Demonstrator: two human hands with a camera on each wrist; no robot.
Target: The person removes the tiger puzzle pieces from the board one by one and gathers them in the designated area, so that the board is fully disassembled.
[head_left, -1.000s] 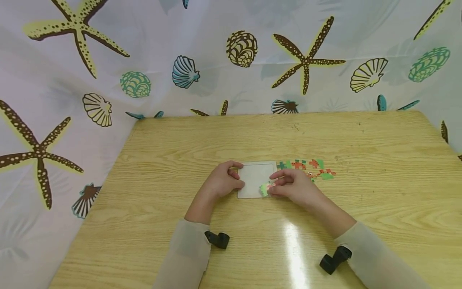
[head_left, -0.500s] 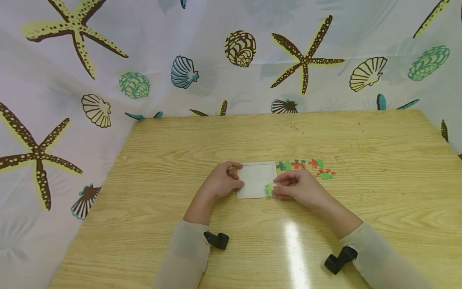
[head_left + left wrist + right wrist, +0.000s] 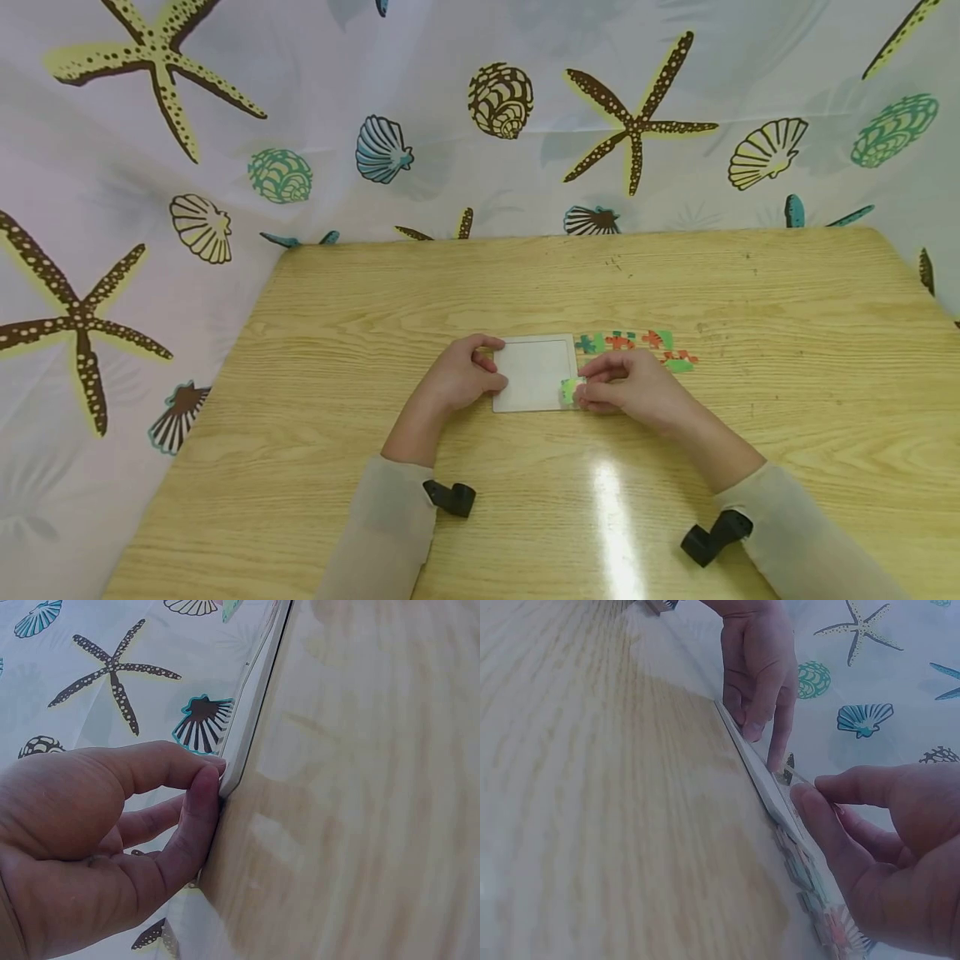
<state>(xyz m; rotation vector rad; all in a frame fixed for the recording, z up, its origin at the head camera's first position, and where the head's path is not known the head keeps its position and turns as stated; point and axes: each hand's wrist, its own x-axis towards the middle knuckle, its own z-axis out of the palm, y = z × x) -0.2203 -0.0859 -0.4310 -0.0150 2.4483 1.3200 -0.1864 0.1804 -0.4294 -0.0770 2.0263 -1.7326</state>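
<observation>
In the head view a white puzzle tray (image 3: 531,367) with a thin line round its inside lies flat on the table. My left hand (image 3: 463,373) grips its left edge, thumb and fingers at the rim; the left wrist view shows the tips close together at that edge. Over the tray's lower right corner, my right hand (image 3: 633,387) pinches a light green jigsaw piece (image 3: 568,390) with some pink on it, partly covered by the fingertips. Several more jigsaw pieces (image 3: 619,342), orange and green, lie just right of the tray, some hidden behind the right hand.
A wood-grain table (image 3: 390,317) spreads around the tray. Behind it and to the left hangs a white cloth (image 3: 450,50) printed with shells and starfish. A black wrist camera (image 3: 453,498) sits on the left sleeve, another camera (image 3: 716,537) on the right.
My right hand has moved slightly right with the green jigsaw piece, toward the tray's lower right corner, and the piece has turned straighter. The left hand stays at the tray's left edge.
</observation>
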